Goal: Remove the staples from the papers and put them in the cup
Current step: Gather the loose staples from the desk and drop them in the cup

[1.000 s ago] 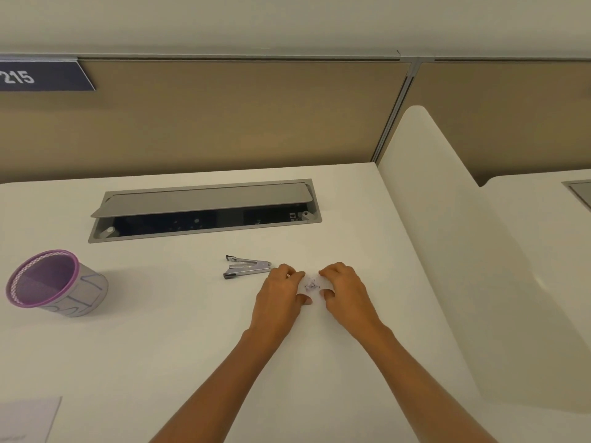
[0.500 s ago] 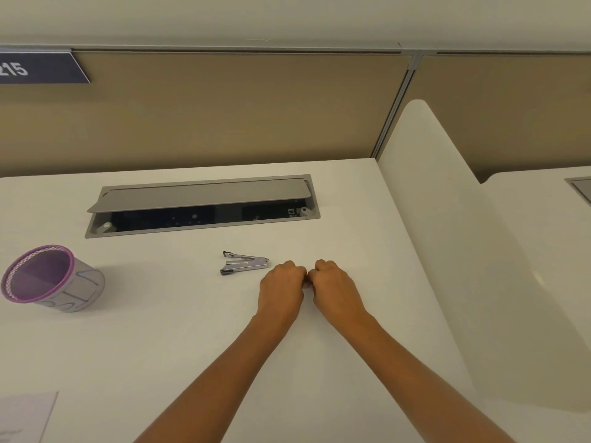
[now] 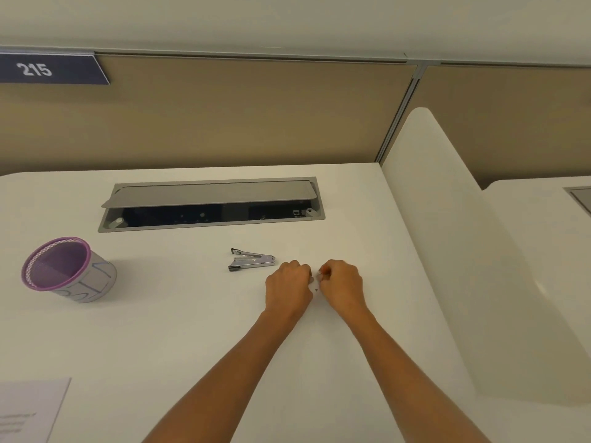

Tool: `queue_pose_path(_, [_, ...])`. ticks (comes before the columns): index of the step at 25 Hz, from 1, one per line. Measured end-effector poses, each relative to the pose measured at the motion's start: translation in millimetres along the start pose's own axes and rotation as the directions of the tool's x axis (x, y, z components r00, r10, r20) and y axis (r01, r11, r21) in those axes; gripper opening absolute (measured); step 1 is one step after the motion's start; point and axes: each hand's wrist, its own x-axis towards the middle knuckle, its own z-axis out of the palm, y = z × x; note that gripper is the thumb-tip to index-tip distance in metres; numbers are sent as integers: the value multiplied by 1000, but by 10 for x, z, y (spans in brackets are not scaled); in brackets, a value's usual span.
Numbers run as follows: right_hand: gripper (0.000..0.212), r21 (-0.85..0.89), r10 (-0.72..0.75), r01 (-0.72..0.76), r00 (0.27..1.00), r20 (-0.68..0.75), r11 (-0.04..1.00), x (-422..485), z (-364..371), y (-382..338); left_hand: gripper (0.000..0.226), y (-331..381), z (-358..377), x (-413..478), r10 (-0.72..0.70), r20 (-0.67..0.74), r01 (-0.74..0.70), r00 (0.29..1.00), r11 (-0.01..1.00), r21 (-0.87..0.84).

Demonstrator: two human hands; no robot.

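Hands have parted slightly: left hand (image 3: 289, 284) and right hand (image 3: 342, 282) both curled at frame centre, can't tell what they pinch; cup (image 3: 68, 270) sits mid-left, well apart, staple drop-off looks pending

Your white laminate desk top (image 3: 160, 346) sits in a softly, evenly lit cubicle.
At 12 o'clock a tan fabric partition panel (image 3: 240, 116) lines the desk's far edge, with a pale plain wall (image 3: 287, 20) above it and a navy sign reading 215 (image 3: 48, 69) at 10 o'clock. A grey metal cable hatch (image 3: 211, 193), its lid ajar, is sunk into the desk at 11 o'clock. At 2 o'clock a white round-topped divider screen (image 3: 447, 251) parts you from a neighbouring white desk (image 3: 543, 251).
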Motion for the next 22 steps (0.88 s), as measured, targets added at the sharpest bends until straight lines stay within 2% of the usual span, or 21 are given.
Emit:
queue_pose_path(1, [13, 201, 122, -129, 991, 48, 971, 48, -57, 29, 17, -12, -12, 3, -30, 7, 30, 1000, 998, -54])
queue_pose_path(2, [11, 389, 207, -238, 971, 120, 890, 77, -105, 56, 17, -31, -21, -7, -72, 3, 72, 997, 989, -130])
queue_pose_path(4, [8, 621, 262, -367, 930, 258, 692, 72, -187, 79, 15, -82, -61, -60, -199, -26, 179, 980, 927, -330])
queue_pose_path(7, [6, 769, 228, -418, 908, 351, 483, 20, -293, 43, 11, -188, -196, -111, -324, -40, 243, 945, 781, -576])
queue_pose_path(10, [6, 836, 179, -433, 901, 394, 338, -20, -359, -122, 13, -343, -415, -155, -356, -37, 237, 934, 693, -680])
queue_pose_path(15, [8, 826, 103, -433, 899, 426, 360, -116, -257, -878, 18, -792, -897, -336, -469, -67, 234, 881, 553, -800])
queue_pose_path(19, [20, 805, -54, -404, 880, 471, 434, -257, 20, -1720, 24, -1404, -1372, -565, -578, -138, 255, 804, 546, -798])
queue_pose_path(22, [12, 791, -114, -398, 859, 500, 465, -369, 313, -2343, 21, -1937, -1690, -761, -633, -215, 260, 744, 570, -779])
